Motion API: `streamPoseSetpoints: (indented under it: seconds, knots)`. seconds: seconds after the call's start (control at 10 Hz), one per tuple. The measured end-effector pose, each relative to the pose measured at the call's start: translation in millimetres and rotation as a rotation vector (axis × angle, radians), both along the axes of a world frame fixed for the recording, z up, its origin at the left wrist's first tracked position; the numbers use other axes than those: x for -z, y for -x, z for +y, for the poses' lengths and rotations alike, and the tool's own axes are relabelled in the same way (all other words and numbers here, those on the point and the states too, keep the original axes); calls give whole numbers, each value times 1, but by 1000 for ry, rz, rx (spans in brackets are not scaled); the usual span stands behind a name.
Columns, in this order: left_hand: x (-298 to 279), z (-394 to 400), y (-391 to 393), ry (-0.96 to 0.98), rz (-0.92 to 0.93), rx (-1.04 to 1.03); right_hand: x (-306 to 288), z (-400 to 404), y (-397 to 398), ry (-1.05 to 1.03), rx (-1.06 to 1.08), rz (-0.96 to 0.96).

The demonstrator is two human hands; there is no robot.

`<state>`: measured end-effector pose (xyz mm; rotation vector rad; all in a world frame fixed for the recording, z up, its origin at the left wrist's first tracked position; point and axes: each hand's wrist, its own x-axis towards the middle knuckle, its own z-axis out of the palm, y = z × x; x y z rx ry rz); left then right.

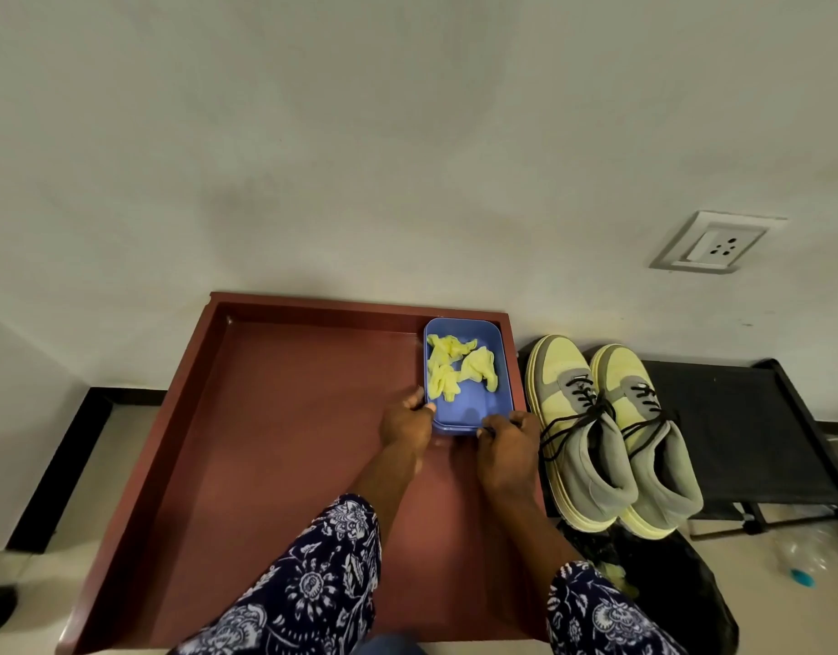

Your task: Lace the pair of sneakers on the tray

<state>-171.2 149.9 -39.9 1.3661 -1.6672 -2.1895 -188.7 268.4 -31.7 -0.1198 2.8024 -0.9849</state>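
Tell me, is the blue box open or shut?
Open. The blue box has no lid on, so the yellow laces inside show. Both hands, left and right, grip its near corners.

We see a reddish-brown tray (pixel 275 465) set against the wall, carrying a blue container (pixel 483 408) in its far right corner. Just right of the tray, a pair of yellow-and-grey sneakers (pixel 610 437) with black laces stands side by side, toes to the wall, on a dark bag (pixel 676 588).
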Motion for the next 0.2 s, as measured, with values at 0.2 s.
streamPoseSetpoints:
  seconds: [0.2]
  knots:
    - [-16,2,-20,153,-16,-56,-15,-6,-4,-121,-45,33]
